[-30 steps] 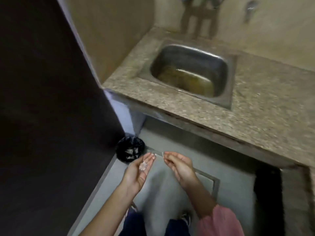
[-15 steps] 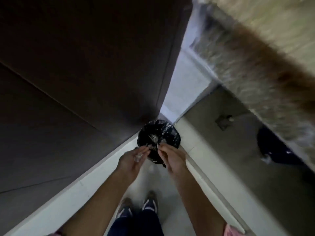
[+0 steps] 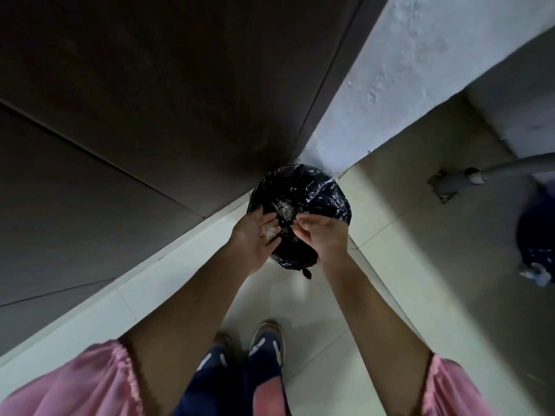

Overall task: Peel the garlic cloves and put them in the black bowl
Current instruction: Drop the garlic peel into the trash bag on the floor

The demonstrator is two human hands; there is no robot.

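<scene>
Over bin (image 3: pixel 318 190) now, both hands closer.

The person wears loose pink short sleeves (image 3: pixel 75 382) with gathered hems, and both forearms are bare. Below are dark navy trousers (image 3: pixel 228 391) and dark blue slip-on shoes (image 3: pixel 267 343) with white markings and pale soles.

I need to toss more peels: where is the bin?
The bin stands on the floor in the corner, centre of the head view, just beyond both hands.
</scene>
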